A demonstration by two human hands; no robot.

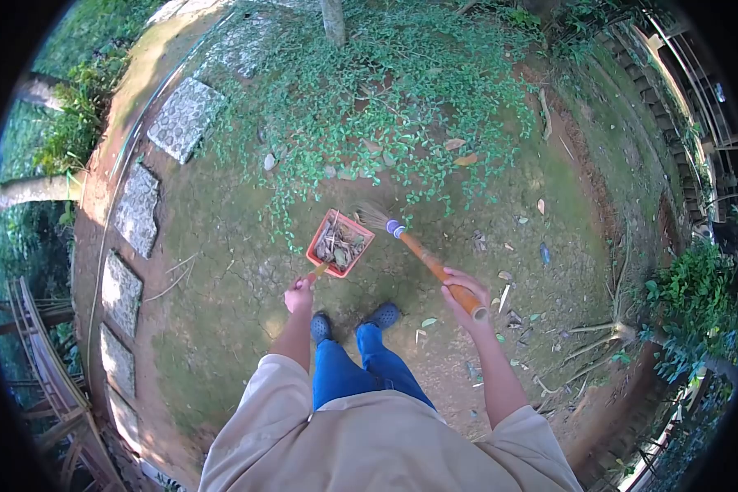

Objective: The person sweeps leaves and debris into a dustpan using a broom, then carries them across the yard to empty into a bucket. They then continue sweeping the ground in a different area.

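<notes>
Dirt yard, patchy weeds. I see left hand gripping light dustpan handle; right hand clenched on stiff broom stick.

The right hand covers part of the broom handle, so its grip there is hidden. The left hand hides the end of the dustpan handle. The leaves in the dustpan are too small to count. The tree trunk is cut off by the top edge.
</notes>
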